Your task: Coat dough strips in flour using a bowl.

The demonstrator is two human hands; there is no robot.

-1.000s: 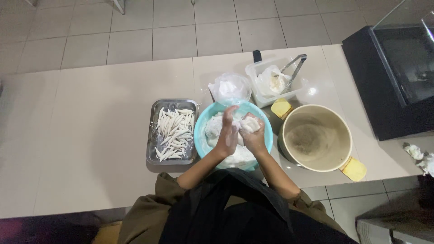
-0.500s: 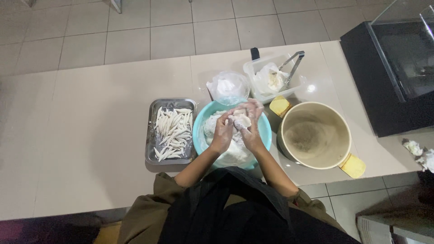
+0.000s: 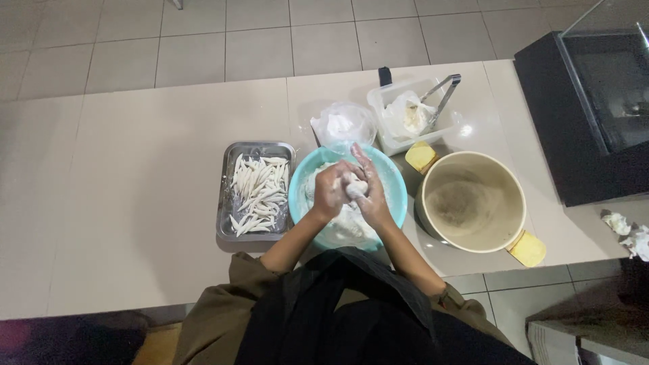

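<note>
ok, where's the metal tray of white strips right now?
Head view: the metal tray sits on the table, immediately left of the teal bowl, beside the left hand.

The bowl (image 3: 395,196) sits between the tray (image 3: 226,203) on its left and the pot (image 3: 473,203) on its right; a tub (image 3: 378,108) with tongs (image 3: 443,98) lies far.
</note>
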